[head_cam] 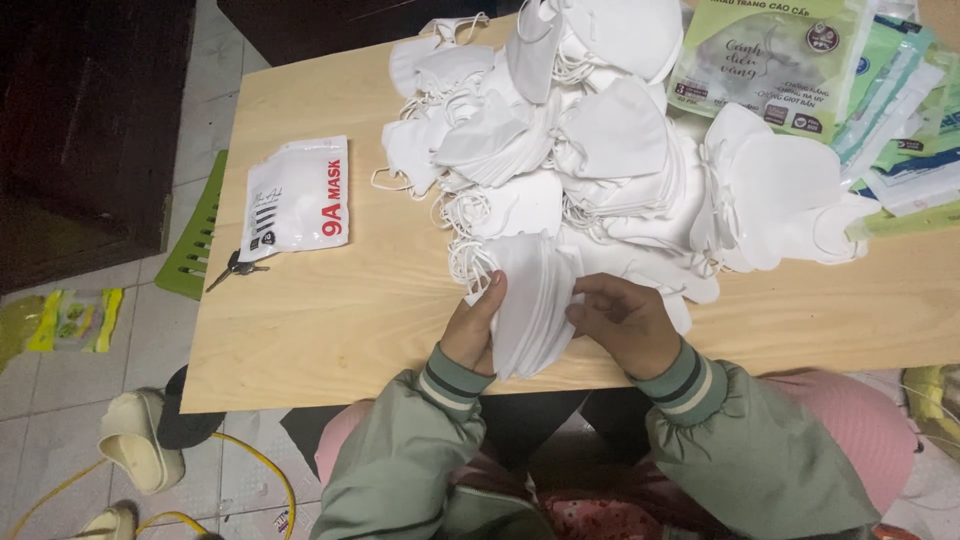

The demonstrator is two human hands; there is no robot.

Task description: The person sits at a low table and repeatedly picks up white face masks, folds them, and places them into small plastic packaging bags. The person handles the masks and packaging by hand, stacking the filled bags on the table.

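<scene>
A stack of folded white face masks [530, 300] stands on edge at the near side of the wooden table [330, 320]. My left hand [472, 325] grips the stack's left side, thumb and fingers closed on it. My right hand [625, 322] holds the stack's right side with its fingers curled against it. Just behind my hands lies a big loose heap of white masks [590, 150] with tangled ear loops, spread across the table's middle and far side.
A white sealed mask packet [297, 197] lies at the table's left, with keys [238, 268] at its corner. Green and clear mask packets [800, 60] pile at the far right. A green stool [195, 245], slippers [140, 440] and a yellow cable [265, 465] are on the tiled floor to the left.
</scene>
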